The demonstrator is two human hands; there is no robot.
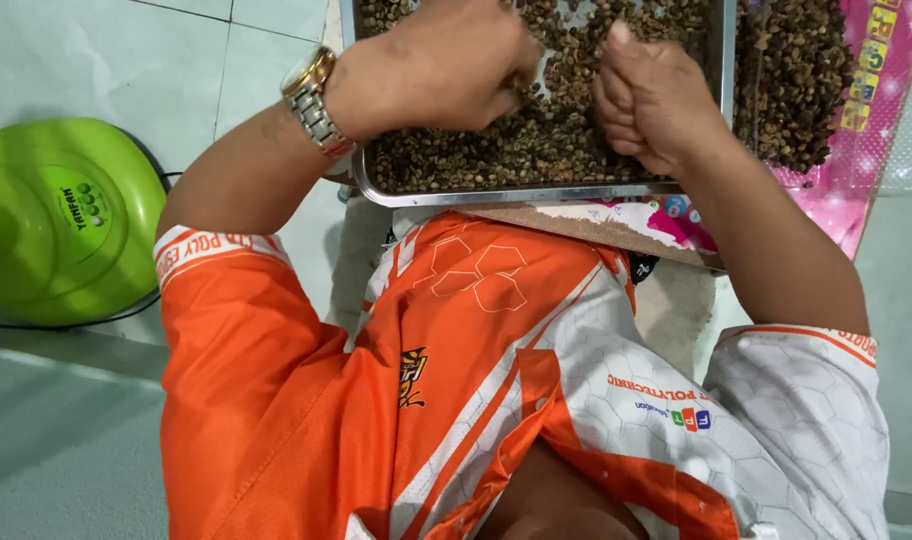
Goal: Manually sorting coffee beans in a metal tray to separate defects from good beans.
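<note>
**Two hands deep in a tray of beans**

Two bare hands are over the metal tray (536, 192), and the head camera looks straight down on the action. The tray sits just past the person's chest, its near rim bright, its floor covered by small brown beans (496, 150) in a thick layer, with a few bare patches of metal showing near the top.

The left hand (441, 65), a gold-and-silver wristwatch (314, 98) on its wrist, hangs low over the beans with its fingers curled under and bunched together at the tips. The tips press down right at the bean layer; whether any bean is actually caught between them, I cannot tell, because the knuckles cover the spot.

The right hand (651, 95) is clenched into a loose fist, thumb up on top, fingers folded tight into the palm. The beans lie directly beneath and around it, touching its underside. What, if anything, sits inside that fist is hidden.

Off to the right, a second heap of darker beans (796, 80) rests on a pink printed sheet (861, 190). On the left, a round green appliance (61, 215) sits on the pale tiled floor (96, 60). An orange-and-white jersey (456, 400) fills the lower view.
</note>
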